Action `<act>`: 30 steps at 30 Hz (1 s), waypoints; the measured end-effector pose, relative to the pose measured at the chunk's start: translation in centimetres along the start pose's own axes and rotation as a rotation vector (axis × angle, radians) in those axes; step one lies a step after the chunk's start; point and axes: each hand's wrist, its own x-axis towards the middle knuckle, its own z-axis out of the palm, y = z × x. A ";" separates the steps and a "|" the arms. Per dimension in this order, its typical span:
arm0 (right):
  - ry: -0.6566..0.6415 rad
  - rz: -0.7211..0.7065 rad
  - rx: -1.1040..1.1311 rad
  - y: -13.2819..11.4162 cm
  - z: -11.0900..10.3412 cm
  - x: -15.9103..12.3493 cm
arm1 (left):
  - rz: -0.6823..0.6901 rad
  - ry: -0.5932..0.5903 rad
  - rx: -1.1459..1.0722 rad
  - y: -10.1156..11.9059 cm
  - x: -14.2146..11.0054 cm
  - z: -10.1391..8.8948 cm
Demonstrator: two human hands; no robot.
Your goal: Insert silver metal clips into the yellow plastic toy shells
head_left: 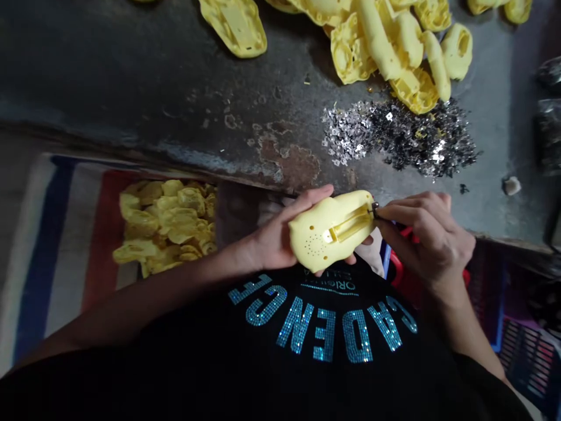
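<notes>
My left hand [280, 234] is wrapped round a yellow plastic toy shell [315, 234], its fingers curling beneath. The shell has a long open battery slot, a ring of small speaker holes and a few screw holes. At the slot's right end, my right hand [425, 234] pinches a small dark metal battery contact [374, 210] against the shell's edge. Beyond the hands, on the dark worktop [175, 99], lies a pile of small shiny metal contacts [398, 137]. Behind it are heaped yellow plastic shells [394, 41].
A separate yellow shell half [236, 26] lies farther left on the worktop. Below its front edge, several yellow pieces fill a striped sack [92, 234] at left. Dark plastic crates [526, 356] stand at lower right. A small whitish lump [512, 186] sits near the right edge.
</notes>
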 end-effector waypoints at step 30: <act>0.045 -0.043 -0.161 -1.9 -0.1 -0.7 | 0.255 0.174 0.056 -1.1 -0.2 2.3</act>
